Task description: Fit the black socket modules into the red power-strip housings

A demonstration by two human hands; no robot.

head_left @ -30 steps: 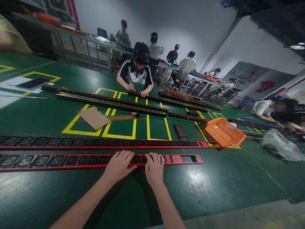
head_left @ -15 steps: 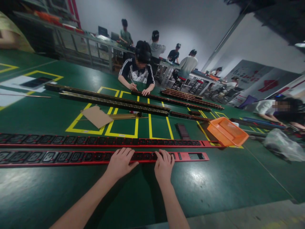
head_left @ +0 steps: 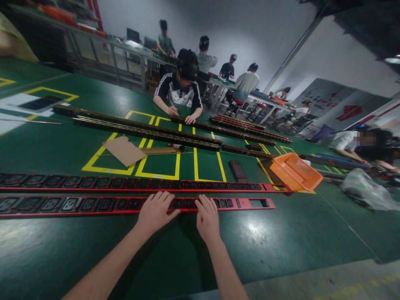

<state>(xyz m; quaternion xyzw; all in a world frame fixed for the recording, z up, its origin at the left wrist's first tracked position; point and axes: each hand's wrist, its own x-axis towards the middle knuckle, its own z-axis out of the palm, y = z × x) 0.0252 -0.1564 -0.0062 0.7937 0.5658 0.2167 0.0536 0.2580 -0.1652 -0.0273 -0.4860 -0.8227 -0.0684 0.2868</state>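
Two long red socket strips with black outlets lie side by side across the green table. On the near socket strip [head_left: 250,203] rests my left hand [head_left: 156,210], fingers stretched over the outlets and thumb apart along the near edge. A short way to its right, my right hand [head_left: 208,214] lies over the same strip, its fingers loosely bent with the tips on the outlets. Parts of the outlets under both hands are hidden. The far socket strip [head_left: 204,186] runs just beyond my fingertips, untouched.
An orange basket [head_left: 293,171] stands by the far strip's right end. Behind lie a piece of cardboard [head_left: 123,151], thin brass-coloured strips [head_left: 159,151] and long dark rails [head_left: 140,131]. A co-worker [head_left: 181,91] sits opposite, writing implement in hand. A clear plastic bag [head_left: 367,189] lies right.
The near strip has slid slightly to the right. My right hand has shifted left along it, closer to my left hand, which stays on the strip.
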